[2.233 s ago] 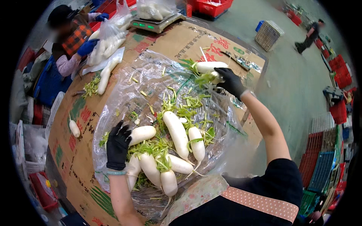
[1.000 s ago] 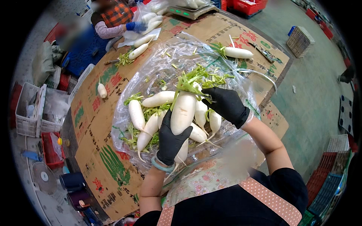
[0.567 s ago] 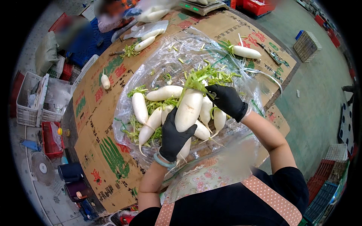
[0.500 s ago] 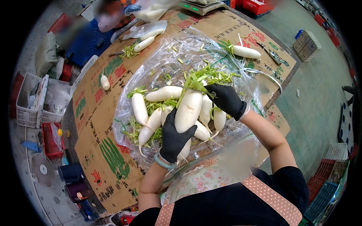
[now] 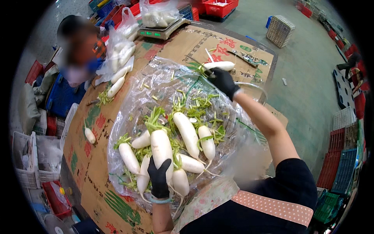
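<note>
My left hand (image 5: 159, 178), in a black glove, grips the lower part of a large white radish (image 5: 161, 146) whose short green stalks point away from me. Beneath it, several more radishes (image 5: 186, 132) and cut green leaf pieces (image 5: 202, 102) lie on a clear plastic sheet (image 5: 134, 93). Farther off to the right, my black-gloved right hand (image 5: 224, 82) is closed round a knife (image 5: 194, 61), its thin blade pointing away to the left. The knife is beside another radish (image 5: 220, 65) near the sheet's far edge; contact cannot be told.
Printed cardboard (image 5: 91, 171) covers the table. A scale (image 5: 165, 30) bearing a bag of radishes (image 5: 159, 17) stands at the far side. A second blade-like tool (image 5: 245, 58) lies far right. Across the left corner is a person (image 5: 80, 50). Crates (image 5: 25, 156) stand at left.
My right hand with the knife has moved away from the held radish toward the far right. My left hand has lowered that radish nearer me. The whole view has shifted.
</note>
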Tool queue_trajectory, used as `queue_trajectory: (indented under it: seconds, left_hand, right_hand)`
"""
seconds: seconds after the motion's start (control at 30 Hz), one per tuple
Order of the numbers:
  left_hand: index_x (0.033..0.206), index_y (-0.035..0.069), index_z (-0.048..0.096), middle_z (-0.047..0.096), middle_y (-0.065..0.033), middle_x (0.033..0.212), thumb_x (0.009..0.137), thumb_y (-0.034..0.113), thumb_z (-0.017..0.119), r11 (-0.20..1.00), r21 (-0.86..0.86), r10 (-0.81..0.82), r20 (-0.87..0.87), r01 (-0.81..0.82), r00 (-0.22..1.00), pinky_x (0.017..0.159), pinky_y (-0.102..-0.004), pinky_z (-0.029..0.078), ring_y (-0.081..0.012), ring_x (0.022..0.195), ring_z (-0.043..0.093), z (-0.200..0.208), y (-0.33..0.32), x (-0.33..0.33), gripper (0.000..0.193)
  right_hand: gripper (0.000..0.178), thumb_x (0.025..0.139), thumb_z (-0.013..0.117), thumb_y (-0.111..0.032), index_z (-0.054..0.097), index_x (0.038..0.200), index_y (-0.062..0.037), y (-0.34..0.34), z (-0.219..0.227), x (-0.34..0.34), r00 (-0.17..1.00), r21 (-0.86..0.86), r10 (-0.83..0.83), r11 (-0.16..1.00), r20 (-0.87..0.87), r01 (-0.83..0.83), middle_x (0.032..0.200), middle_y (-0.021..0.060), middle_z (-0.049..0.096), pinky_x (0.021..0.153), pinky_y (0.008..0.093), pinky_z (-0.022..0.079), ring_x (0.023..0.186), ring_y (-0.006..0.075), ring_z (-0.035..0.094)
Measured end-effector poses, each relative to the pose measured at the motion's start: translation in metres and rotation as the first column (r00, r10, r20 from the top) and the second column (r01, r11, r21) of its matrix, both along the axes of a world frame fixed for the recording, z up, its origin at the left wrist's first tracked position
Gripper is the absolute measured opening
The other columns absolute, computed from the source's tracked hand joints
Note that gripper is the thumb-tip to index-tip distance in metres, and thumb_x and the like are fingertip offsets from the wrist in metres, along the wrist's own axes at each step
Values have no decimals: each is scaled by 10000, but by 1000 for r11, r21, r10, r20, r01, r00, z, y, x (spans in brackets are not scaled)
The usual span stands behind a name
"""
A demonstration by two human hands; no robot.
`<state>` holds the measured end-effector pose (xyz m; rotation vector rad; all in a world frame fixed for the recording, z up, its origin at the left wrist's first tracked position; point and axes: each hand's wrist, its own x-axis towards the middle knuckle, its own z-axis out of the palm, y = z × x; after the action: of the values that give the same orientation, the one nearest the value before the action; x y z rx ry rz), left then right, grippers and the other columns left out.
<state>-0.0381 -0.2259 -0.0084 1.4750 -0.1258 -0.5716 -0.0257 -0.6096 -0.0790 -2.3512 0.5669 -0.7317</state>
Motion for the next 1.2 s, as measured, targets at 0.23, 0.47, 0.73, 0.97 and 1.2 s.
queue_trajectory:
  seconds: [0.23, 0.47, 0.73, 0.97, 1.2]
  left_hand:
    - [1151, -31, 477, 558, -103, 1032, 769, 85, 569, 997, -72, 12, -151, -23, 988, 816, -312, 453, -200, 921, 556, 1, 7, 0, 410]
    - [1157, -35, 467, 553, -117, 1045, 792, 115, 535, 994, -110, -26, -210, 3, 977, 834, -326, 452, -212, 940, 557, -7, -1, -6, 401]
    - [1164, -39, 455, 547, -132, 1061, 818, 149, 495, 982, -189, -54, -152, 25, 987, 854, -341, 450, -226, 961, 557, -10, 5, -20, 396]
    - [1218, -46, 402, 510, -123, 1121, 791, 87, 593, 985, -155, -58, 117, 76, 991, 850, -325, 438, -214, 971, 531, -28, -20, -71, 486]
    - [1223, -3, 451, 530, -125, 1149, 767, 26, 627, 783, 256, -578, 637, 567, 511, 880, -315, 417, -200, 1042, 509, -36, -18, -110, 490]
  right_hand:
    - [477, 674, 676, -155, 569, 1137, -123, -121, -47, 11, 932, -306, -176, 949, -318, 75, 1119, 121, 583, 822, 335, 465, 975, 268, 579]
    - [483, 679, 685, -510, 615, 737, -35, -105, 4, -12, 895, 696, 60, 653, -441, 300, 614, 43, 519, 501, 282, 445, 516, 152, 524]
    - [412, 686, 730, -336, 637, 892, 9, 20, 37, -70, 969, 739, 248, 654, -10, -160, 666, 35, 575, 479, 241, 412, 540, 83, 508]
    - [484, 741, 693, -318, 586, 1088, 4, 190, 45, -121, 964, 780, 191, 569, 185, -263, 858, 55, 633, 720, 280, 469, 742, 145, 584]
    - [479, 868, 465, -337, 456, 1202, 7, 194, -17, -338, 970, 962, -214, 268, 118, -58, 974, 138, 611, 644, 277, 508, 771, 182, 618]
